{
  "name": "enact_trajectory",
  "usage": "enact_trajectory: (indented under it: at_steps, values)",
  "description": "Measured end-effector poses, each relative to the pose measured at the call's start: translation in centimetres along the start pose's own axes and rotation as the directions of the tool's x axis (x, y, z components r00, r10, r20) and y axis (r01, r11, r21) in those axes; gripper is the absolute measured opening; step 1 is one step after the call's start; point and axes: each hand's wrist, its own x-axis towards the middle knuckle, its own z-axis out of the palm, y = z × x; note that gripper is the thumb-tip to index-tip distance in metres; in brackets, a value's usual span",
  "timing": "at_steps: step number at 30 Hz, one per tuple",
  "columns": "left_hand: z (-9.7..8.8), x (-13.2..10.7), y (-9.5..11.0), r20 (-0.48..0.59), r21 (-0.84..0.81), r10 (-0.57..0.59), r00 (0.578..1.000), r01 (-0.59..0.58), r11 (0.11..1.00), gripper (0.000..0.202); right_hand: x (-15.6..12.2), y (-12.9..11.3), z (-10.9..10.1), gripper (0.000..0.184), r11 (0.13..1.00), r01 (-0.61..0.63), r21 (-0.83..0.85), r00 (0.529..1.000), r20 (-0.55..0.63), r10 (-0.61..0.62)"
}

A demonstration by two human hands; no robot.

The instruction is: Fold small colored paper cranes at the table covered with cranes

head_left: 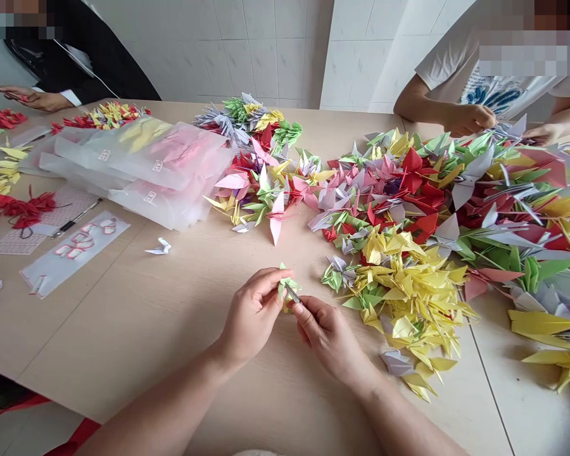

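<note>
Two hands meet low over the bare front of the desk. The left hand pinches a small green paper crane between thumb and fingertips, and the right hand is closed on a thin metal tool whose tip lies against the crane's folds. Just right of them a yellow heap of folded cranes spreads on the desk, with a lone grey crane at its near edge. To the left, well apart, sits a small white crane, and beyond it a clear sheet with red shapes. Further back lie stacked clear plastic bags and, to the right, a large mixed heap in red, green, pink and lilac. At the far edge a co-worker's hand reaches into that heap, while another person's hand, dark-sleeved, rests at the far left.
</note>
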Motion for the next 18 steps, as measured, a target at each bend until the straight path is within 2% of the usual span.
enact_trajectory:
  at_steps: [5, 13, 18]
  values:
    - [0.02, -0.05, -0.29, -0.017, 0.145, 0.093, 0.995, -0.09, 0.985, 0.025, 0.12, -0.13, 0.0, 0.033, 1.0, -0.001, 0.006, 1.0, -0.014, 0.001]
    - [0.04, -0.07, -0.37, -0.005, 0.104, 0.071, 0.997, -0.07, 0.992, 0.027, 0.01, -0.25, -0.25, 0.039, 0.986, -0.055, 0.16, 0.998, 0.052, 0.047]
    - [0.09, -0.09, -0.18, -0.012, 0.113, 0.064, 0.998, -0.062, 0.992, 0.026, 0.06, 0.12, -0.26, 0.039, 0.927, -0.14, 0.347, 0.988, 0.115, 0.106]
